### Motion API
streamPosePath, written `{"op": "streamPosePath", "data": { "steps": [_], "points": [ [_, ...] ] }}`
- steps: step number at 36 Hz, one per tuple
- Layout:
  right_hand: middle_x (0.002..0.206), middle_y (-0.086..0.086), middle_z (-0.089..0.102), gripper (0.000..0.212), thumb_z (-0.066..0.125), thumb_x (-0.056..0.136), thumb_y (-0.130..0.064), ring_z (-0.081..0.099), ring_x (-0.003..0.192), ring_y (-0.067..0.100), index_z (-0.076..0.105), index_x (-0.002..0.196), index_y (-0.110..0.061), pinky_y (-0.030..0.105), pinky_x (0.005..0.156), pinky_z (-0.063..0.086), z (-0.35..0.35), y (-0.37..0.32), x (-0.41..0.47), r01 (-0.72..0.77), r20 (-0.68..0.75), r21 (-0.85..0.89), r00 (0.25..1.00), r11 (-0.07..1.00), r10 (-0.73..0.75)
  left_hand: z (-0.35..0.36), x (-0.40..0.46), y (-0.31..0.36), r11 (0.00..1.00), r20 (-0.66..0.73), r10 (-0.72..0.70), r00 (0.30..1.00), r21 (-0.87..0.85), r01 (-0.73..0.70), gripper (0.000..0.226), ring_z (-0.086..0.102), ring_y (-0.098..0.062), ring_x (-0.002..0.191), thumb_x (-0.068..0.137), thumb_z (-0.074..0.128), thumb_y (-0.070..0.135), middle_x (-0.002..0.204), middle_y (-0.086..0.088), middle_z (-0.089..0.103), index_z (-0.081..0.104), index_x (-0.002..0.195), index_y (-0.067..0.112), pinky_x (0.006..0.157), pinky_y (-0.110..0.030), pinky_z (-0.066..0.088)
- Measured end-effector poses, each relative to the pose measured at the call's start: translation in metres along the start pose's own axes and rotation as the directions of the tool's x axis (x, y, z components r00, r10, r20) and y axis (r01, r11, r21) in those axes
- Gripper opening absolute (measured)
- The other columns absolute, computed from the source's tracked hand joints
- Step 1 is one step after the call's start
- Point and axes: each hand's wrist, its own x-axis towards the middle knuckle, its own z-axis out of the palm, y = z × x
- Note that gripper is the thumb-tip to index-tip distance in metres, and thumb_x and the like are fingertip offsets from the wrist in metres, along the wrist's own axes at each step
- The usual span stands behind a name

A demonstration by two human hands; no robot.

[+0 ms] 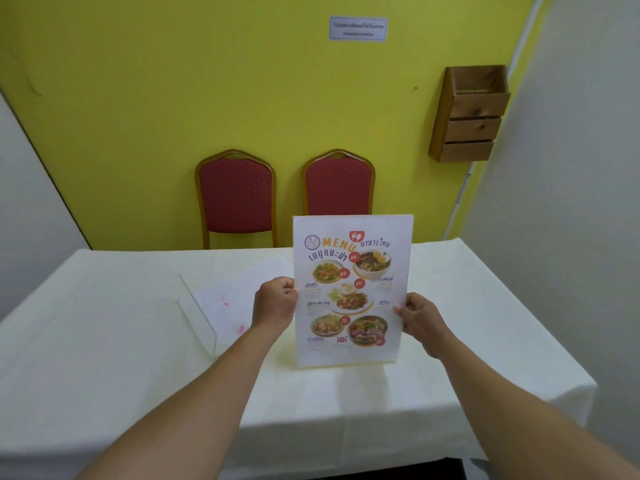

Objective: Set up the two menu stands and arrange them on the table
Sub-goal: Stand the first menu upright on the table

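Note:
A clear menu stand with a printed food menu inside [351,289] stands upright on the white tablecloth [104,358], facing me. My left hand [275,304] grips its left edge and my right hand [420,318] grips its right edge, both at mid height. To the left, a second clear acrylic stand [204,317] rests on the cloth. A white sheet with faint pink marks [230,299] lies behind or under it; I cannot tell whether the sheet is inside that stand.
Two red padded chairs [237,195] [338,187] stand against the yellow wall behind the table's far edge. A wooden wall box [471,114] hangs at the right. White walls close in at both sides. The table's near right corner [588,384] drops off.

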Motion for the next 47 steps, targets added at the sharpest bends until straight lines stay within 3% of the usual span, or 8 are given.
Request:
{"op": "streamPosePath", "data": {
  "steps": [24, 30, 32, 34, 37, 40, 44, 47],
  "points": [
    [0.104, 0.015, 0.069, 0.008, 0.054, 0.092, -0.012, 0.064, 0.102, 0.039, 0.061, 0.093, -0.007, 0.058, 0.091, 0.051, -0.002, 0.007, -0.007, 0.01, 0.004, -0.05, 1.0, 0.999, -0.01, -0.002, -0.018, 0.002, 0.999, 0.014, -0.044, 0.999, -0.016, 0.044, 0.017, 0.068, -0.036, 0.084, 0.084, 0.053, 0.008, 0.088, -0.016, 0.073, 0.069, 0.084, 0.0, 0.075, -0.049, 0.059],
    [0.103, 0.009, 0.07, 0.008, 0.054, 0.092, -0.015, 0.064, 0.103, 0.033, 0.062, 0.094, -0.016, 0.051, 0.093, 0.051, -0.004, 0.009, -0.009, 0.017, 0.003, -0.08, 1.0, 0.997, -0.017, -0.002, -0.022, 0.005, 0.999, 0.025, -0.045, 0.999, -0.018, 0.045, 0.017, 0.063, -0.029, 0.077, 0.086, 0.05, 0.007, 0.093, -0.016, 0.074, 0.067, 0.085, 0.002, 0.071, -0.042, 0.058],
    [0.108, 0.009, 0.07, 0.016, 0.056, 0.091, -0.018, 0.064, 0.105, 0.031, 0.061, 0.106, -0.016, 0.051, 0.095, 0.049, -0.006, 0.011, -0.009, 0.0, -0.003, -0.12, 1.0, 0.993, 0.0, -0.003, -0.024, 0.006, 0.999, 0.02, -0.04, 0.999, -0.002, 0.04, 0.02, 0.062, -0.027, 0.078, 0.085, 0.05, 0.008, 0.095, -0.015, 0.074, 0.068, 0.09, 0.002, 0.063, -0.03, 0.051],
    [0.108, 0.012, 0.069, 0.029, 0.059, 0.088, -0.022, 0.063, 0.105, 0.033, 0.057, 0.116, -0.013, 0.051, 0.096, 0.049, -0.008, 0.016, -0.008, -0.043, -0.068, -0.183, 0.997, 0.982, 0.031, -0.004, -0.025, 0.005, 0.999, -0.002, -0.043, 0.999, 0.015, 0.043, 0.024, 0.064, -0.029, 0.088, 0.085, 0.051, 0.009, 0.1, -0.014, 0.073, 0.068, 0.1, 0.001, 0.066, -0.025, 0.045],
    [0.088, 0.016, 0.068, 0.016, 0.058, 0.086, -0.018, 0.065, 0.083, 0.033, 0.061, 0.093, -0.004, 0.044, 0.079, 0.055, -0.013, 0.021, -0.016, -0.106, -0.179, -0.391, 0.983, 0.914, 0.037, -0.01, -0.028, 0.003, 0.998, -0.048, -0.063, 0.997, 0.019, 0.064, 0.022, 0.067, -0.031, 0.093, 0.086, 0.052, 0.011, 0.097, -0.013, 0.073, 0.067, 0.098, 0.001, 0.075, -0.03, 0.049],
    [0.065, 0.012, 0.059, 0.021, 0.052, 0.089, -0.019, 0.054, 0.053, 0.024, 0.051, 0.072, -0.005, 0.03, 0.051, 0.046, -0.012, 0.025, -0.03, -0.231, -0.067, -0.565, 0.97, 0.792, 0.235, -0.02, -0.029, -0.003, 0.996, -0.097, -0.079, 0.992, 0.043, 0.083, 0.021, 0.068, -0.033, 0.082, 0.086, 0.05, 0.013, 0.084, -0.016, 0.071, 0.065, 0.083, -0.002, 0.071, -0.036, 0.054],
    [0.067, 0.006, 0.057, 0.024, 0.052, 0.09, -0.033, 0.054, 0.048, 0.017, 0.05, 0.084, -0.01, 0.025, 0.05, 0.047, 0.011, 0.024, -0.048, -0.221, 0.185, -0.768, 0.822, 0.601, 0.539, -0.041, -0.03, -0.014, 0.988, -0.151, -0.127, 0.98, 0.064, 0.138, 0.026, 0.068, -0.034, 0.078, 0.085, 0.047, 0.013, 0.081, -0.019, 0.07, 0.064, 0.079, -0.004, 0.067, -0.038, 0.054],
    [0.068, 0.005, 0.058, 0.024, 0.054, 0.088, -0.035, 0.057, 0.052, 0.018, 0.053, 0.089, -0.011, 0.029, 0.055, 0.051, 0.042, 0.016, -0.054, -0.165, 0.317, -0.777, 0.731, 0.607, 0.605, -0.06, -0.029, -0.021, 0.981, -0.191, -0.145, 0.971, 0.103, 0.167, 0.026, 0.065, -0.032, 0.075, 0.085, 0.044, 0.013, 0.077, -0.018, 0.069, 0.062, 0.076, -0.005, 0.062, -0.035, 0.052]
  ]
}}
